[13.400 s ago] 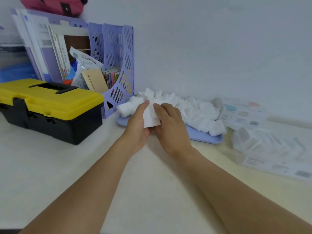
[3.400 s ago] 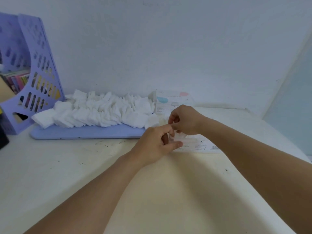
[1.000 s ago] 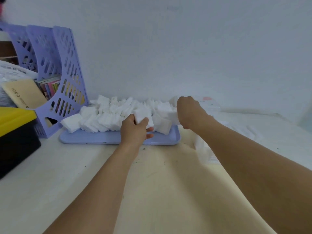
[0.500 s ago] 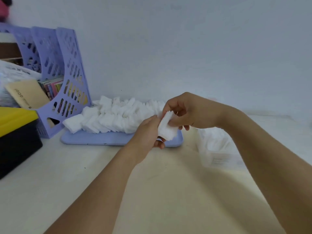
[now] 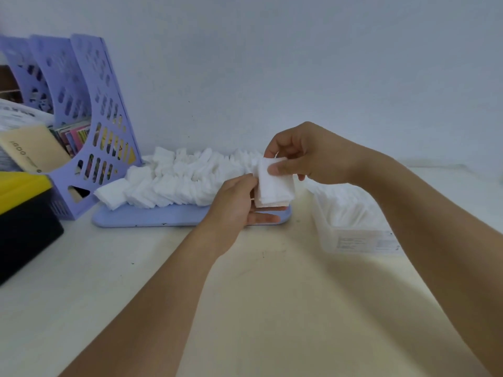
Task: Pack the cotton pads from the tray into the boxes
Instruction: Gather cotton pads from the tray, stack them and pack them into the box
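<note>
Stack of pads held over the tray's right end

I see the file rack (image 5: 89, 126) crowding the left, bare desk (image 5: 272, 308) in front; white cotton pads (image 5: 174, 180) heap the lilac tray (image 5: 152, 217). My left hand (image 5: 239, 205) cradles a squared stack (image 5: 275, 186) (right hand (image 5: 304, 156) pinching its top), box (image 5: 353, 227) just right.

Soft, even, bluish light; faint arm shadows on the table (image 5: 272, 308); edges wide-angle warped and slightly blurred.
</note>
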Demonstrator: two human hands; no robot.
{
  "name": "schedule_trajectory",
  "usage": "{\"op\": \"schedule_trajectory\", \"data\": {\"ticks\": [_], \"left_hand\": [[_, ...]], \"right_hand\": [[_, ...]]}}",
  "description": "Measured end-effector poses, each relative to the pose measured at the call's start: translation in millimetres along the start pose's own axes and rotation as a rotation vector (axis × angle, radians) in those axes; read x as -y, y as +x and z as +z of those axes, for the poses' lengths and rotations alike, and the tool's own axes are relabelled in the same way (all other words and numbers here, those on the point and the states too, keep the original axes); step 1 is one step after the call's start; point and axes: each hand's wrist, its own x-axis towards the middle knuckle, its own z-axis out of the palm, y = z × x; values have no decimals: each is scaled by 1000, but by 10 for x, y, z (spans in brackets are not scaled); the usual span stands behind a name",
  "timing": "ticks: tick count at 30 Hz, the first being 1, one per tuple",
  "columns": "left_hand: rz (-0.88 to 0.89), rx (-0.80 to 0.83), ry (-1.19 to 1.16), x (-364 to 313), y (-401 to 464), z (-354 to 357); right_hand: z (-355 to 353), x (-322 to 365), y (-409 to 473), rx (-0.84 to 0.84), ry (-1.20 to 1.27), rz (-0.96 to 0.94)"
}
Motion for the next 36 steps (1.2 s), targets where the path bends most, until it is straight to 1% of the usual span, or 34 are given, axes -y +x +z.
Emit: {"op": "schedule_trajectory", "data": {"ticks": [3, 6, 10, 13, 16, 20, 23, 24, 26, 28, 29, 31, 32, 34, 36], "left_hand": [[-79, 123, -187, -54, -24, 1], [-87, 223, -248, -79, -50, -11], [-61, 227, -268, -74, -69, -20], [-41, 219, -212, -82, -70, -33], [-27, 230, -194, -80, -75, -43], [-62, 231, -285, -74, -79, -46], [-78, 207, -297, -73, -73, -47], [-76, 197, -291, -73, -76, -46], [-77, 178, -280, -74, -74, -40], [-83, 156, -273, -72, -66, -45], [-86, 152, -262, -71, -62, -46], [-88, 164, -222, -75, -67, -42], [-88, 176, -205, -74, -72, -37], [-88, 196, -188, -73, -84, -25], [-88, 216, -191, -70, -89, -17]], "right_hand": [[38, -11, 13, -57, 22, 8], [66, -15, 7, -99, 50, 32], [77, -24, 7, -111, 80, 46], [101, -57, 33, -126, 34, -7], [166, -98, 66, -232, -112, -147], [265, -165, 97, -392, -267, -302], [256, -170, 81, -444, -190, -309], [207, -138, 70, -441, -119, -288], [31, -57, 30, -384, 118, -222], [-201, 5, -63, -215, 353, -129], [-293, 21, -115, -100, 402, -93], [-354, 52, -193, 78, 332, -65], [-325, 67, -204, 113, 243, -73], [-225, 96, -164, 91, 61, -94], [-131, 85, -88, 22, -35, -89]]}}
